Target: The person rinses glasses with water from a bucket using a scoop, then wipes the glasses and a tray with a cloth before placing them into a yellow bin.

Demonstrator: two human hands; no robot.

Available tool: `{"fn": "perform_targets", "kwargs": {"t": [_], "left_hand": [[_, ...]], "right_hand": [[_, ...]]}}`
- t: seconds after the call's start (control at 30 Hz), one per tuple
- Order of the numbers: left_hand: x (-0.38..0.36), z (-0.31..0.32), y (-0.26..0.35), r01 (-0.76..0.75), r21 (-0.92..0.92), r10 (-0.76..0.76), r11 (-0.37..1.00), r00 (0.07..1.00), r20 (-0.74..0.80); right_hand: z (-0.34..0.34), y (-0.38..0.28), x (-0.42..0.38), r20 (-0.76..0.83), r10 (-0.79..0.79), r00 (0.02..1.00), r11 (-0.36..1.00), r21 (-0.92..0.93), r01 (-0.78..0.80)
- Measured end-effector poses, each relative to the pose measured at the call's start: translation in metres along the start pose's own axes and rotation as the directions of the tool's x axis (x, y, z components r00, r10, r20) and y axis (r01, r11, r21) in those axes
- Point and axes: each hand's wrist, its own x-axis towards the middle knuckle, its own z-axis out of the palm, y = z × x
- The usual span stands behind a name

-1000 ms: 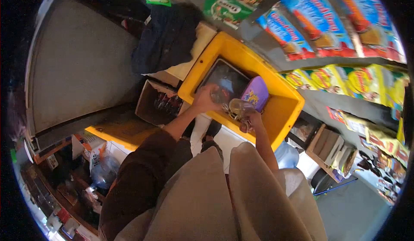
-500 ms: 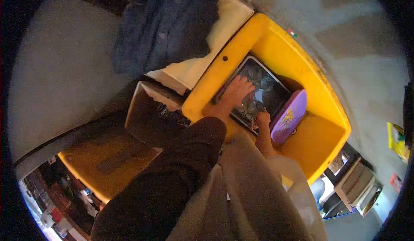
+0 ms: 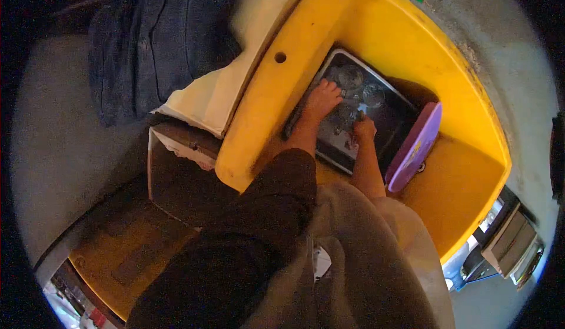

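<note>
A dark rectangular tray with a pale rim lies inside a yellow tub-like container. Several round, clear items are on it, among them one near the top and another to the right. My left hand rests at the tray's left side, fingers slightly apart, holding nothing visible. To its right, my right hand is closed over the tray, its fingertips around something small and dark that I cannot make out. A purple panel with yellow markings leans at the tray's right edge.
Dark blue cloth hangs at upper left beside torn pale board. Below it stands an open cardboard box. Another yellow surface is at lower left. Stacked boxes stand at lower right.
The view has shifted and come closer to the tray. My right hand has moved up from the tray's lower edge towards its middle, nearer the round items. My left hand's fingers look less spread.
</note>
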Motion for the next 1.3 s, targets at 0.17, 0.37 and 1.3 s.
{"fn": "perform_targets", "kwargs": {"t": [0.17, 0.37, 1.3], "left_hand": [[-0.002, 0.008, -0.003, 0.105, 0.049, -0.108, 0.993, 0.992, 0.057], [0.002, 0.001, -0.001, 0.226, 0.073, -0.237, 0.971, 0.922, 0.305], [-0.293, -0.73, 0.023, 0.149, -0.905, -0.789, 0.399, 0.559, -0.255]], "right_hand": [[-0.012, -0.018, -0.008, 0.018, -0.007, 1.0, 0.999, 0.046, 0.006], [-0.015, 0.008, -0.025, -0.072, -0.138, 0.988, 0.987, 0.069, 0.143], [-0.453, -0.271, -0.493, 0.046, -0.937, 0.346, 0.213, 0.86, 0.464]]}}
